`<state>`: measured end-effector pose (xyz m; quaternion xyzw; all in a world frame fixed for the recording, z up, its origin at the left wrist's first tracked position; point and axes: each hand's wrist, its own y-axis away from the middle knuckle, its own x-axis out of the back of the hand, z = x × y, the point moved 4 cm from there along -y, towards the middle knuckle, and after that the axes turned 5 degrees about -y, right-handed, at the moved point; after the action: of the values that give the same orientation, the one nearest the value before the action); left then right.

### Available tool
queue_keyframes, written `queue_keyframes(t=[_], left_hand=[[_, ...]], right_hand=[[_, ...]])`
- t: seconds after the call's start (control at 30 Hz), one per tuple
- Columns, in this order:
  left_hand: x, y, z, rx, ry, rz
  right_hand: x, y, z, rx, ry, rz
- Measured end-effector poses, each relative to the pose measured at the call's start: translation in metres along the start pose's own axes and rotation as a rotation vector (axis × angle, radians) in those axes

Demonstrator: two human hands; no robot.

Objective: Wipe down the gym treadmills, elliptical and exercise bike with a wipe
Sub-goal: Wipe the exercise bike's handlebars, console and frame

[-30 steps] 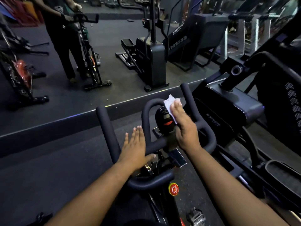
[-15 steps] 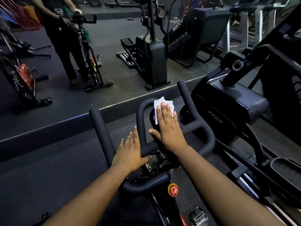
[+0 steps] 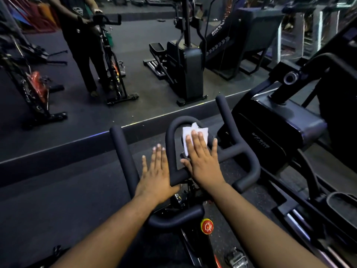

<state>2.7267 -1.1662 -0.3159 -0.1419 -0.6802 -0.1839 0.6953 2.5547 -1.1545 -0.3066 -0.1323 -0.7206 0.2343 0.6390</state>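
Observation:
The exercise bike's black handlebars (image 3: 123,151) fill the middle of the view, with a red knob (image 3: 207,226) below them. My right hand (image 3: 202,161) lies flat with straight fingers on a white wipe (image 3: 186,138), pressing it onto the small console inside the centre loop; the console is hidden under hand and wipe. My left hand (image 3: 156,175) rests flat and open on the bar just left of the loop, thumb hooked under the crossbar.
A large black elliptical (image 3: 280,128) stands close on the right. A wall mirror ahead reflects a person at a bike (image 3: 114,60), another elliptical (image 3: 185,60) and a stair machine (image 3: 241,35). Dark rubber floor (image 3: 58,200) spreads to the left.
My right hand turned from a side-on press on the console to lying flat over it, spreading the wipe beneath its fingers. The left hand stayed on the bar.

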Motion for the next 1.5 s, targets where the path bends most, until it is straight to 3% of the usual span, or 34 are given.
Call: queue_keyframes(t=[0.13, 0.37, 0.53, 0.77, 0.97, 1.1, 1.23, 1.4, 1.5], left_hand=[[0.0, 0.001, 0.0, 0.009, -0.025, 0.014], [0.001, 0.004, 0.001, 0.009, -0.057, 0.038], [-0.002, 0.006, 0.002, -0.051, -0.055, 0.123], [-0.004, 0.006, 0.005, -0.064, -0.086, 0.132], [-0.005, 0.005, 0.004, -0.07, -0.065, 0.156], [-0.006, 0.003, 0.004, -0.061, -0.083, 0.159], [-0.004, 0.003, 0.004, -0.073, -0.074, 0.123], [0.014, -0.006, 0.007, -0.127, 0.087, 0.201], [0.023, -0.023, 0.014, -0.087, 0.108, 0.255]], right_hand=[[0.002, 0.01, 0.008, -0.078, -0.103, 0.005], [0.023, -0.033, 0.008, 0.157, 0.008, -0.028], [0.004, 0.005, 0.019, -0.013, -0.018, -0.085], [0.003, 0.006, 0.011, 0.096, -0.009, -0.087], [0.003, 0.016, 0.018, -0.186, -0.358, -0.077], [0.001, 0.036, 0.015, -0.248, -0.604, 0.01], [0.024, 0.015, 0.026, -0.176, -0.707, 0.076], [0.072, -0.051, 0.046, -0.031, -0.735, 0.159], [0.083, -0.108, 0.035, 0.095, -0.63, -0.048]])
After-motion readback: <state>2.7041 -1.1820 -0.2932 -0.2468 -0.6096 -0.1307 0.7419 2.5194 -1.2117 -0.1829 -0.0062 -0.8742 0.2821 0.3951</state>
